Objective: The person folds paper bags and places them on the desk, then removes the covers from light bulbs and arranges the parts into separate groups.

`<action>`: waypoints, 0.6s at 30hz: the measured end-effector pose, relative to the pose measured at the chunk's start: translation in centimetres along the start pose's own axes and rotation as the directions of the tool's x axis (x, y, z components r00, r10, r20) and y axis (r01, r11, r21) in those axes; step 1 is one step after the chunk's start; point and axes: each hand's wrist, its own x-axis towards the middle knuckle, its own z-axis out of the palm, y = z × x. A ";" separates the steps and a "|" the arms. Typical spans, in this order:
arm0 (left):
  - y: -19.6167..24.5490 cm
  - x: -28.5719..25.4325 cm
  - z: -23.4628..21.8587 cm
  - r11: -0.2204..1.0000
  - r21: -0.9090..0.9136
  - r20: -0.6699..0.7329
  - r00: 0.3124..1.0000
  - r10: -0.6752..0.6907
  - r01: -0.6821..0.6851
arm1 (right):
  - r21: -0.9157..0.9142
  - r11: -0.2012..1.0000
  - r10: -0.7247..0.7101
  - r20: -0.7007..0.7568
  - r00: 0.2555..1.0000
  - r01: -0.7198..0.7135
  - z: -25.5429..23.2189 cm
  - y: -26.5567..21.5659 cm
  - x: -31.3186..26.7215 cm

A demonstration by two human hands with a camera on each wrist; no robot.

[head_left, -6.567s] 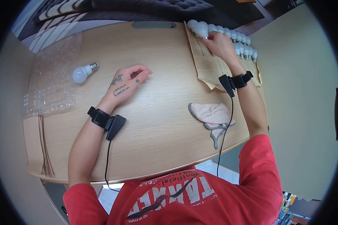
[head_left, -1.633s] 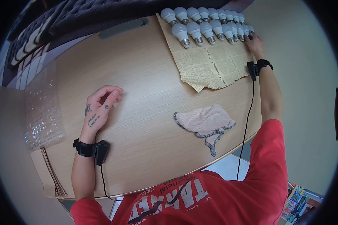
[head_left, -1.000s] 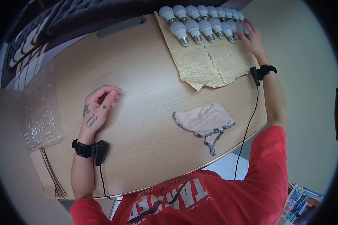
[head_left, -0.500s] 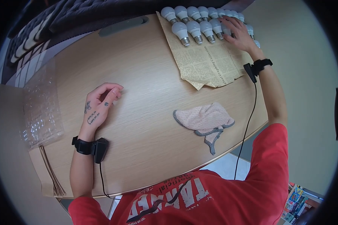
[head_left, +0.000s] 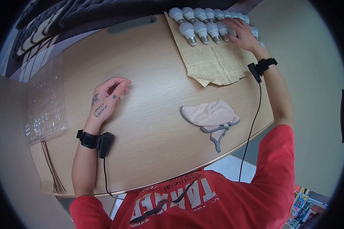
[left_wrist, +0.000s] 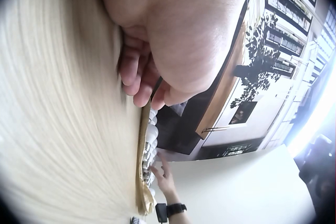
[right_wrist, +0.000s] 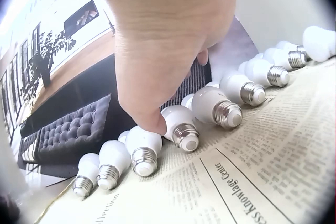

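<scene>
White light bulbs [head_left: 187, 30] with metal screw bases lie in two rows on a sheet of newsprint-patterned paper [head_left: 202, 63] at the far right. Over the right part of these rows my right hand [head_left: 245, 38] reaches with its fingers extended and covers several bulbs. Seen from the right wrist, the thumb comes down right at the side of one bulb [right_wrist: 180, 127], while most of the other fingers are hidden behind the hand. My left hand [head_left: 107, 95] rests on its edge on the table, fingers loosely curled and holding nothing.
A pink cloth [head_left: 210, 114] with grey edging lies before the paper. Clear plastic wrap [head_left: 46, 103] and folded brown paper [head_left: 46, 168] lie along the table's left side. A pale panel [head_left: 309, 95] stands at the right; a grey oval plate [head_left: 132, 25] sits at the far edge.
The single bulb at the left is gone from its spot. My right hand moved from the rows' left end to their right end, then back leftward over the bulbs. The left hand stays loosely curled.
</scene>
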 end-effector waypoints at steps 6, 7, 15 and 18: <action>-0.3 0.1 0.1 1.000 -0.015 0.007 1.000 0.020 -0.020 | 0.046 0.994 -0.085 -0.278 0.957 0.102 -5.3 -4.5 -1.2; -0.4 0.1 0.1 0.999 -0.014 0.008 0.999 0.033 -0.033 | 0.117 0.985 -0.087 -0.270 0.959 0.122 -6.6 -6.2 -1.7; -0.5 0.2 -0.1 0.996 0.004 0.020 0.995 0.094 -0.094 | 0.559 0.785 -0.386 0.108 0.916 0.266 -12.2 -21.0 -11.0; -0.9 0.2 0.0 0.994 -0.005 0.016 0.994 0.110 -0.110 | 0.536 0.806 -0.402 0.184 0.897 0.251 -11.7 -21.8 -13.8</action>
